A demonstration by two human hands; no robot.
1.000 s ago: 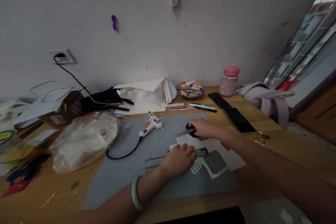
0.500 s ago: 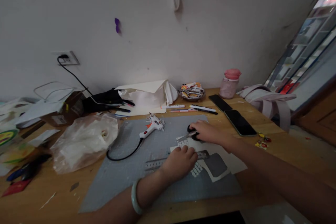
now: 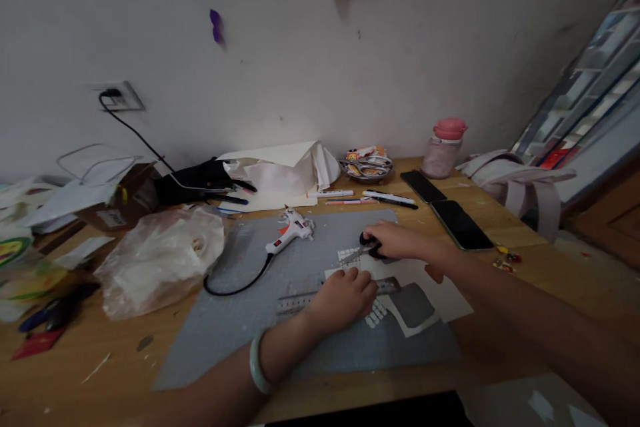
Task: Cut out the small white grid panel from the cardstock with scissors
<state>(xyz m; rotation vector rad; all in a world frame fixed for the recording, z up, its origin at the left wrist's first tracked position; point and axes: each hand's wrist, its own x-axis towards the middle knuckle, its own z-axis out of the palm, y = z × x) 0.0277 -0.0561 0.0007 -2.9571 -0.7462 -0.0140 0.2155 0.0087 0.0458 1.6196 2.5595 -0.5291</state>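
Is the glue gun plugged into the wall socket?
Cannot tell. The glue gun lies on the grey mat; its black cord loops forward, its end unseen.
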